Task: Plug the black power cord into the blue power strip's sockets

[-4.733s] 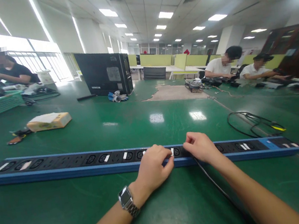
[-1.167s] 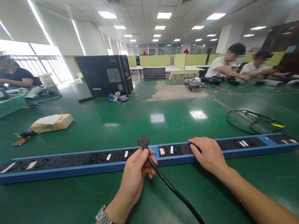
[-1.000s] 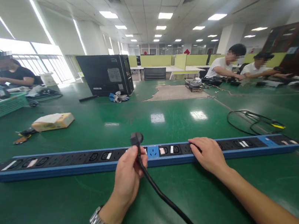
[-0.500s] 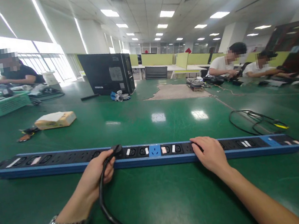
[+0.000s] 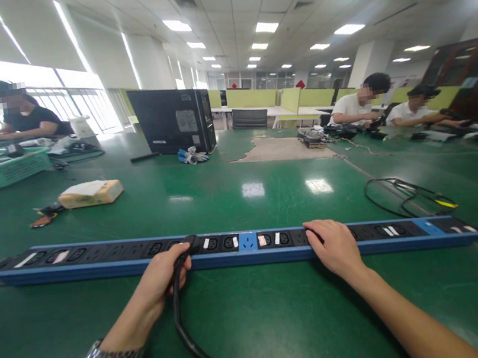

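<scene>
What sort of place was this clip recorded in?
Probably an open-plan office used as an electronics workroom: low yellow-green partition panels stand beyond a large green-topped worktable, which bears a long blue-and-black metal-looking socket strip.

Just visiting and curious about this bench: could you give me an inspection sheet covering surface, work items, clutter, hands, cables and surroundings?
Surface: green tabletop, scratched, with a pale patch farther back.
Job's things: power strip lying lengthwise; black plug at its sockets, seating unclear.
Clutter: tissue pack, green basket, gloves.
Hands: left hand holds the plug; right hand touches the strip, grip unclear.
Cables: black cord from the plug; looped cable behind the strip's right end.
Surroundings: computer case; one person left, two right.
</scene>
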`<state>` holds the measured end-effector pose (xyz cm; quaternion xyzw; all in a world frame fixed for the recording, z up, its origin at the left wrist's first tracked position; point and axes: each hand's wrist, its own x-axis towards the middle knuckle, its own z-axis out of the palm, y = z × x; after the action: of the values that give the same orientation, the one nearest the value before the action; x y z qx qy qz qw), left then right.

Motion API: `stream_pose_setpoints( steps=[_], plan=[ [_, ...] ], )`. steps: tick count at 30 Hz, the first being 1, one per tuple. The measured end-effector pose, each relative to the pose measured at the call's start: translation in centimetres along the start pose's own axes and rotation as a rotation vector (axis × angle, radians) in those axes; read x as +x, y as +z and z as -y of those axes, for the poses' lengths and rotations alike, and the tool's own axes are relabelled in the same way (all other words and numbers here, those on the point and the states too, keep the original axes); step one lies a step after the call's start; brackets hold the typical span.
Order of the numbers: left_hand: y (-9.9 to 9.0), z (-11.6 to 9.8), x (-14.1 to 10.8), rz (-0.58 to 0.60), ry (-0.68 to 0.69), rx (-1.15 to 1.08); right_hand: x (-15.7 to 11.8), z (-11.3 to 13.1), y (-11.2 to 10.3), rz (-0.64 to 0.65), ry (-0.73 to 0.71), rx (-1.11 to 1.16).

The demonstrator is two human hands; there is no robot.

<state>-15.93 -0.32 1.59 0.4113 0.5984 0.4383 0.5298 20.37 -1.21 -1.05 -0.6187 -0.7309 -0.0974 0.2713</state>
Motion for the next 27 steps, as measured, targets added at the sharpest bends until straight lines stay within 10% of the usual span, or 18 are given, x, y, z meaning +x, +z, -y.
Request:
stream_pose_setpoints(
  steps=[27],
  plan=[
    [0.41,-0.13,-0.38,-0.02,-0.014,-0.062,0.01,-0.17,-0.04,0.003,-0.011,0.004]
  ],
)
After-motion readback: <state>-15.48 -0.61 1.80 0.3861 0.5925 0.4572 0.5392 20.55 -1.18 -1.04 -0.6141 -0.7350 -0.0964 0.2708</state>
